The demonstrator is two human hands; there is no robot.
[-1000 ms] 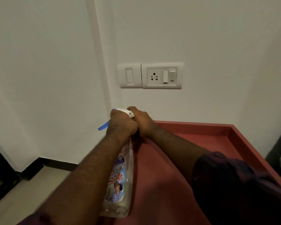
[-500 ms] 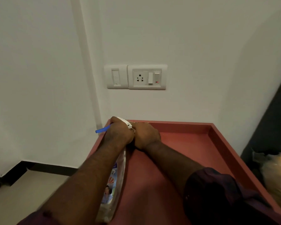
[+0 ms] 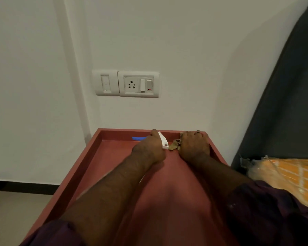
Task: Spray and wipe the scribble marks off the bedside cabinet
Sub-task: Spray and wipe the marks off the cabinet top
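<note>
While no scribble marks showed on the bare part of the bedside cabinet [image 3: 89,167], the wiping looked to be in hand, not finished. The cabinet stood against the wall directly below the socket plate [image 3: 138,84], and both forearms covered much of its top, so whether marks lay under them could not be told. Spraying seemed done or paused, and the rubbing of the back corner was the step under way.

Below the socket plate, the left hand [image 3: 148,151] had its fingers wrapped tight round the neck of the spray bottle [image 3: 163,141]. Its hard white plastic trigger head stood out of the fist, with a flat blue nozzle pointing left. The bottle's body was almost wholly hidden under the forearm.

Below and right of the socket plate, the right hand [image 3: 194,146] lay with its fingers curled down over a crumpled brownish cloth [image 3: 174,146]. It pressed the cloth into the corner beside the rim, a ring on one finger. The cloth looked soft and limp.

The cabinet top was a smooth, matt red-brown surface, flat, with a raised square rim like a tray. Far right of the socket plate lay an orange quilted bundle [image 3: 290,176] in glossy clear wrap.
</note>
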